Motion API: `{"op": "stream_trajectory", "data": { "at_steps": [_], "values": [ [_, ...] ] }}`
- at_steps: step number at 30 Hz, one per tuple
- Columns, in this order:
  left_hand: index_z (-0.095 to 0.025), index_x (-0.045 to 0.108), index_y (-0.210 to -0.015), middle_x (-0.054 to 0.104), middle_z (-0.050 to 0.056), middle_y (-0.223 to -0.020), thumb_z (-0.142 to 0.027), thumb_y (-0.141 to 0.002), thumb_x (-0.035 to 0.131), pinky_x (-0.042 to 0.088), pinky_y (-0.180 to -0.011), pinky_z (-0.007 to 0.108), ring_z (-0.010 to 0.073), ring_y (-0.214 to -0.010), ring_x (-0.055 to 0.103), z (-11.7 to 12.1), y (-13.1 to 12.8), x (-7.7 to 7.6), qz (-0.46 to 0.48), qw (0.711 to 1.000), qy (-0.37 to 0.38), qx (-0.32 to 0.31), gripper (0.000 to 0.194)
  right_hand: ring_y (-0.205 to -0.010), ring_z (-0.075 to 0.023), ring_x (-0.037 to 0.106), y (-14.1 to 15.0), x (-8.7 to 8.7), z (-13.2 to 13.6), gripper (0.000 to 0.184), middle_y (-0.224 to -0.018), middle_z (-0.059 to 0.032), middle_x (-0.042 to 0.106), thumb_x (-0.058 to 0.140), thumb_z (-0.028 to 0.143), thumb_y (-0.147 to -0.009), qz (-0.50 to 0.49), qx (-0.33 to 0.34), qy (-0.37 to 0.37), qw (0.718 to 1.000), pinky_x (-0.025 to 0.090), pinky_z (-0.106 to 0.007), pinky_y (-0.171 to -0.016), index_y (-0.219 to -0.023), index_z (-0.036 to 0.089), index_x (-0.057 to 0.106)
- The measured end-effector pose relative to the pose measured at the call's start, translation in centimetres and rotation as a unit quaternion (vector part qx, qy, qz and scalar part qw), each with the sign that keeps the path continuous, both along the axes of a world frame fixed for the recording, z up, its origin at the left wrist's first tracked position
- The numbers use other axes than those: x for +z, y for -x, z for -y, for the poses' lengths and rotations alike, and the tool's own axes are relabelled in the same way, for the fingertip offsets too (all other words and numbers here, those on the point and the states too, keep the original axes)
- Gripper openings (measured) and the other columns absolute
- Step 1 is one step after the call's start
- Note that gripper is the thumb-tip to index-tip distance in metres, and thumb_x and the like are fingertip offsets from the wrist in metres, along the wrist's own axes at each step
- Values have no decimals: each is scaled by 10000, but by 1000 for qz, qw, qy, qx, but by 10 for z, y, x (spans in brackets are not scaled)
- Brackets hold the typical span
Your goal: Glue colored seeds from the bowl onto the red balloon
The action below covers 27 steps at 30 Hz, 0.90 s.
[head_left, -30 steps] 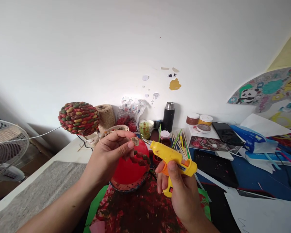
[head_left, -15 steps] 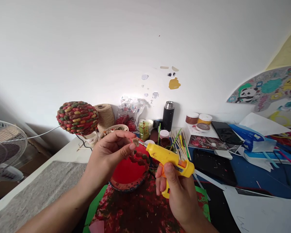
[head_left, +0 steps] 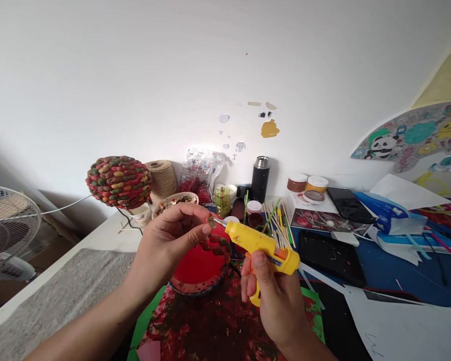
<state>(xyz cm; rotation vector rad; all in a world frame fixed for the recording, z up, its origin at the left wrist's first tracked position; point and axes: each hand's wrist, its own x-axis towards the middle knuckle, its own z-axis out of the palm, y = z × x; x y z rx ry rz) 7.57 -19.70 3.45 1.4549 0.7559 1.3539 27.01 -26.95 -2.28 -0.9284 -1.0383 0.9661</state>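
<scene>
My right hand [head_left: 274,296] is wrapped round a yellow hot glue gun [head_left: 261,246], its metal nozzle pointing up and left. Between thumb and fingertips, my left hand [head_left: 173,235] pinches a small brownish shell-like piece [head_left: 211,221]. The nozzle tip is at this piece, seemingly touching it. Below both hands sits a red bowl [head_left: 195,268] with a dark patterned rim. Several painted red and green shell-like pieces [head_left: 220,245] line its far right side. My left hand hides part of the bowl.
A paint-stained board [head_left: 210,331] lies under the bowl. Behind stand a bowl of loose pieces [head_left: 176,199], a twine spool [head_left: 161,180], paint jars [head_left: 222,200], a black flask [head_left: 260,180] and wooden sticks [head_left: 281,220]. At left are a round knobbly lamp [head_left: 118,181] and a fan [head_left: 11,225].
Both hands keep nearly the same pose, with the glue gun's nozzle still at the small piece. The view has shifted very slightly.
</scene>
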Motion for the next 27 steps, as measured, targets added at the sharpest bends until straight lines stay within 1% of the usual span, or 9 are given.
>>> {"op": "stream_trajectory", "data": {
  "at_steps": [4, 10, 13, 16, 22, 27],
  "values": [
    [-271, 919, -1012, 892, 17, -933, -339, -915, 1043, 676, -696, 153, 127, -751, 833, 0, -1, -1, 1, 1000, 2, -7, 171, -377, -149, 593, 2, 6, -1, 794, -439, 12, 554, 731, 951, -956, 11, -9, 9, 1000, 468, -233, -415, -685, 205, 724],
    [-245, 909, -1023, 895, 37, -959, -341, -915, 1042, 701, -694, 194, 149, -739, 840, 0, 0, -3, 1, 1000, 6, -12, 197, -377, -143, 579, 2, 8, 0, 804, -463, 34, 513, 727, 978, -930, 10, -10, 15, 1000, 458, -229, -393, -677, 216, 682],
    [-239, 906, -1029, 888, 39, -935, -347, -921, 1038, 707, -694, 208, 156, -726, 839, 0, 0, -3, -1, 1000, 7, -15, 202, -389, -147, 581, 2, 9, 0, 801, -484, 44, 497, 720, 982, -930, 14, -5, 20, 1000, 472, -239, -395, -676, 225, 663],
    [-254, 905, -1034, 892, 32, -942, -347, -926, 1036, 704, -703, 198, 150, -743, 841, 1, 1, -4, -1, 1000, 8, -21, 193, -393, -145, 575, 2, 10, 1, 801, -490, 47, 492, 714, 985, -932, 16, -4, 19, 1000, 474, -241, -398, -676, 228, 656],
    [-256, 902, -1046, 898, 34, -974, -343, -917, 1042, 703, -697, 200, 158, -759, 852, 2, 2, -4, 6, 1000, 15, -23, 209, -386, -149, 580, 2, 11, 1, 796, -489, 46, 487, 712, 978, -939, 21, -8, 17, 1000, 480, -240, -377, -658, 237, 634],
    [-260, 903, -1035, 896, 31, -945, -351, -924, 1037, 710, -709, 206, 154, -746, 845, 1, 1, -4, 5, 1000, 15, -27, 197, -387, -151, 587, 1, 11, 1, 809, -478, 31, 499, 694, 980, -950, 33, -11, 13, 999, 476, -235, -376, -637, 237, 626]
  ]
}}
